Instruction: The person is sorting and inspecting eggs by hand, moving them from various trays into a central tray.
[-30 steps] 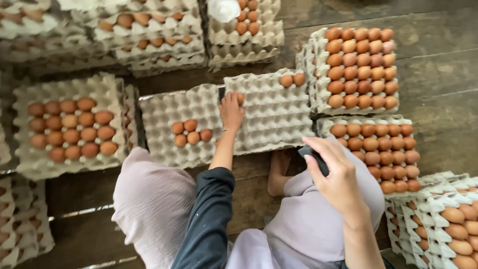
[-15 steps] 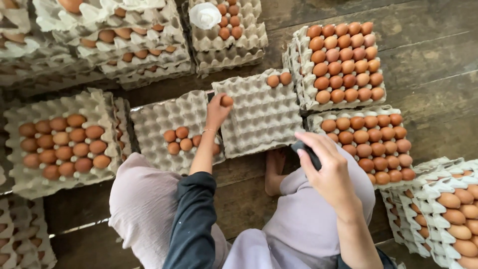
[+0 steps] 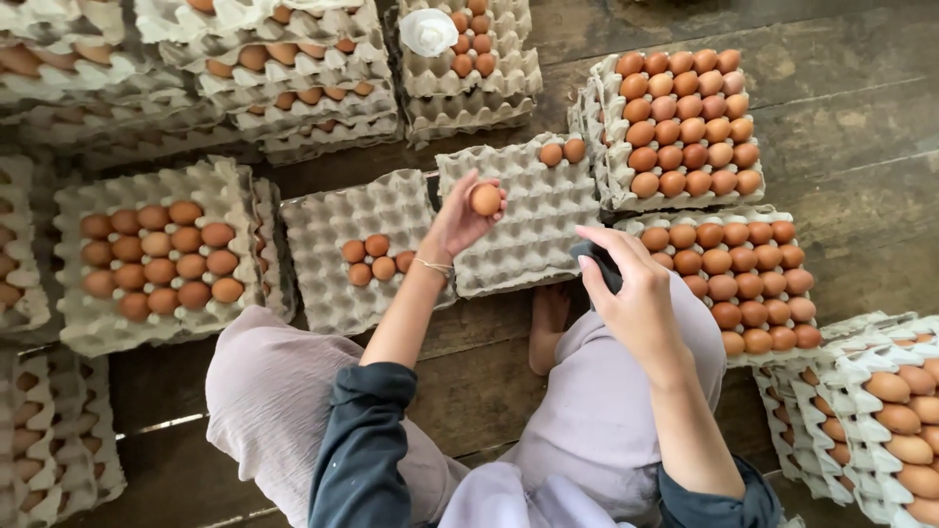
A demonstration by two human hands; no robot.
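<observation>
**Egg in hand, two trays barely started**

The left hand (image 3: 458,217) grasps a single brown egg (image 3: 485,199) in its fingertips, raised above the gap between two grey pulp trays on the wooden floor (image 3: 861,137). The right hand (image 3: 636,298) is clenched around a small dark object (image 3: 599,264), held over the lap; what it is cannot be told.

Judging by the trays, the sorting looks early on for these two: the near-left tray (image 3: 333,284) carries five eggs clustered in its middle, and the tray beyond the hand (image 3: 528,244) carries two at its far corner. Most cups in both lie bare. Around them, full trays (image 3: 690,117) stand stacked to the right, and a mostly filled one (image 3: 156,256) lies left.
</observation>
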